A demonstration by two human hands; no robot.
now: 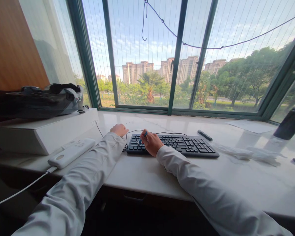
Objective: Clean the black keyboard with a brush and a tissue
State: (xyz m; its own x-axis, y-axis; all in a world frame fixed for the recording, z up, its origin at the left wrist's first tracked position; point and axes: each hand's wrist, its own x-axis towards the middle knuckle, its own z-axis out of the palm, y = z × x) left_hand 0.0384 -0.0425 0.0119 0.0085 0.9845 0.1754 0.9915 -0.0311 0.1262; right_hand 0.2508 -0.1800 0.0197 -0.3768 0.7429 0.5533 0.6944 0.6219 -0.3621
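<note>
A black keyboard (182, 143) lies on the white marble-look counter. Over its left part, my right hand (151, 143) is closed around a small blue tool (146, 133); a blue end shows below the fingers, close to the keys, and its exact kind is unclear. My left hand (119, 130) rests on the counter just beyond the keyboard's left end, its fingers curled in. Whatever those fingers may hold is hidden. A thin black cable (132, 131) runs behind the keyboard and past the left hand.
At left, a white power strip (72, 153) lies before a white box (46, 131) bearing a dark bag-like item (44, 100). To the right are a small black stick-like object (205, 135), crumpled clear plastic (250, 154), paper (249, 126) and a dark cylinder (290, 123). Windows stand behind.
</note>
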